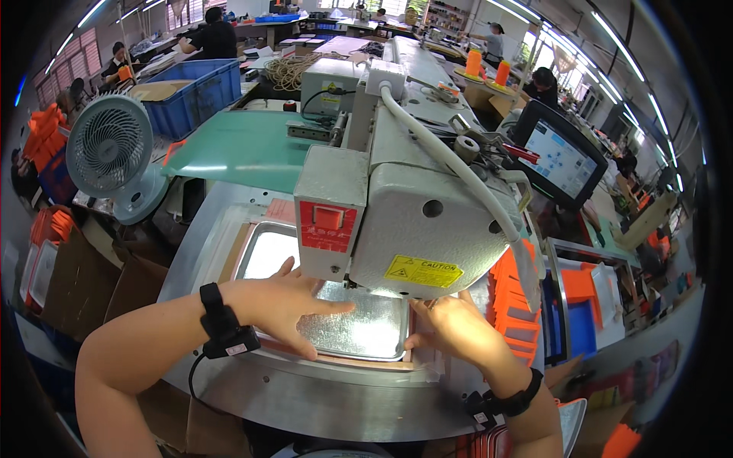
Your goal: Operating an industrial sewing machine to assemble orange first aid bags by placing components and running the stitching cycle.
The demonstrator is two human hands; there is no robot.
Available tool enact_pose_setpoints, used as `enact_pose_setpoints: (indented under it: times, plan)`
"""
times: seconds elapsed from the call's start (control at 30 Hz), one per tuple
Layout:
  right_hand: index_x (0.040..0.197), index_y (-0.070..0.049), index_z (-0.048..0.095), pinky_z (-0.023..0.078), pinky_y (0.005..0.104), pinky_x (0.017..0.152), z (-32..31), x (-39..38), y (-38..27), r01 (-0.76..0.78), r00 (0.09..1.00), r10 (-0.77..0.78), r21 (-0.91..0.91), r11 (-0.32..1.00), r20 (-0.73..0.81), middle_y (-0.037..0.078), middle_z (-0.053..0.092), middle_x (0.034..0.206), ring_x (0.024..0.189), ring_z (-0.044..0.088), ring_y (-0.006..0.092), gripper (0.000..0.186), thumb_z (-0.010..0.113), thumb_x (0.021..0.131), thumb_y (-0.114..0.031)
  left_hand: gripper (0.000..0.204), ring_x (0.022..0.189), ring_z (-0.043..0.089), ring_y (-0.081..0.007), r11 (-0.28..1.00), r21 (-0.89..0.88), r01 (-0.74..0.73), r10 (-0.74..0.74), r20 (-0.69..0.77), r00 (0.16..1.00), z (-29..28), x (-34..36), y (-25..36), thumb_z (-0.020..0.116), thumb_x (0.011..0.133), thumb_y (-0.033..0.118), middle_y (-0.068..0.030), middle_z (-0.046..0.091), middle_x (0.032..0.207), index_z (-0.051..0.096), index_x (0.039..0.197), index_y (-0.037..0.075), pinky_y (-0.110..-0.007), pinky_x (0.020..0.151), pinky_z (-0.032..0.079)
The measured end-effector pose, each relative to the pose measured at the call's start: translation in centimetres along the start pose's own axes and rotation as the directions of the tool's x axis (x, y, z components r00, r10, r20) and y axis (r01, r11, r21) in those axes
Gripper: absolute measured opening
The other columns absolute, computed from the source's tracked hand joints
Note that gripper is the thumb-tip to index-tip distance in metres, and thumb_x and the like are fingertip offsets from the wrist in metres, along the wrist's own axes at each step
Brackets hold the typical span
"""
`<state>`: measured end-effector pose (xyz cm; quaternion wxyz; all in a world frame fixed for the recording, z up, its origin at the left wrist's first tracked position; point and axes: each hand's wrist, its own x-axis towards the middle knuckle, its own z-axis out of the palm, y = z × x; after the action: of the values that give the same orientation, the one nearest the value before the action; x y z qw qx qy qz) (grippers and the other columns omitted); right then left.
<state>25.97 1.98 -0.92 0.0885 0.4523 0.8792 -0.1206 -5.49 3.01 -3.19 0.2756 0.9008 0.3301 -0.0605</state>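
A silvery rectangular tray-like panel (366,336) lies in a light brown frame on the metal worktable (305,397), partly hidden under the grey industrial sewing machine head (405,221). My left hand (298,309) spreads over the tray's left part, its fingers apart and touching it. My right hand (454,328) is at the tray's right edge, just below the machine head, with thumb and forefinger apart against the rim. Both wrists wear black straps with small devices. A grey box with a red switch (328,229) sits on the machine's left front.
A fan (111,153), blue crate (187,99) and green board (229,145) are behind on the left. Orange pieces (511,313) lie right of my right hand, below a screen (557,153). Cardboard boxes (84,282) stand at left. Several people work in the background.
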Motion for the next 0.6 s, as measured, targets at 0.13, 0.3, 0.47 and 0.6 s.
enact_pose_setpoints:
  times: [0.13, 0.3, 0.47, 0.6]
  plan:
    - [0.116, -0.010, 0.067, 0.013, 0.0697, 0.114, 0.5, 1.3, 1.5, 0.005, 1.000, -0.003, 0.041, 0.999, -0.029, 0.013, 0.072, 0.099, 0.108, 0.066, 0.0285, 0.057, 0.079, 0.075, -0.047, 0.093, 0.135, 0.042, -0.0387, 1.000, 0.007, 0.021, -0.021, 0.022, 1.000, -1.7, 0.4, 0.3, 0.074, 0.074, 0.063, -0.0265, 0.046, 0.142, 0.041, 0.152, 0.026, -0.043, 0.110, 0.034]
    - [0.112, -0.004, 0.068, 0.051, 0.0401, 0.086, -0.1, 1.6, 1.9, 0.089, 0.979, -0.058, 0.152, 0.984, -0.195, 0.011, 0.072, 0.099, 0.099, 0.066, 0.0316, 0.057, 0.085, 0.070, -0.038, 0.092, 0.127, 0.054, -0.0316, 0.999, -0.028, -0.017, 0.017, -0.016, 1.000, -2.6, 1.3, -0.7, 0.077, 0.074, 0.058, -0.0199, 0.059, 0.133, 0.046, 0.148, 0.012, -0.037, 0.106, 0.042]
    - [0.112, -0.006, 0.070, 0.052, 0.0399, 0.085, -0.1, 2.9, 3.0, 0.105, 0.973, -0.040, 0.283, 0.953, -0.228, 0.013, 0.072, 0.104, 0.098, 0.067, 0.0299, 0.052, 0.085, 0.073, -0.037, 0.085, 0.114, 0.062, -0.0298, 0.983, -0.171, -0.061, 0.045, -0.096, 0.994, -3.2, 2.3, -2.4, 0.087, 0.068, 0.049, -0.0163, 0.066, 0.121, 0.057, 0.132, 0.002, -0.036, 0.096, 0.048]
    - [0.115, -0.008, 0.070, 0.051, 0.0412, 0.087, 0.6, 3.7, 4.8, 0.111, 0.956, -0.044, 0.219, 0.969, -0.289, 0.015, 0.071, 0.107, 0.100, 0.066, 0.0314, 0.052, 0.085, 0.074, -0.035, 0.073, 0.100, 0.065, -0.0287, 0.974, -0.226, -0.011, -0.003, -0.062, 0.998, -3.2, 3.1, -3.6, 0.087, 0.070, 0.048, -0.0147, 0.069, 0.104, 0.062, 0.121, 0.001, -0.036, 0.085, 0.051]
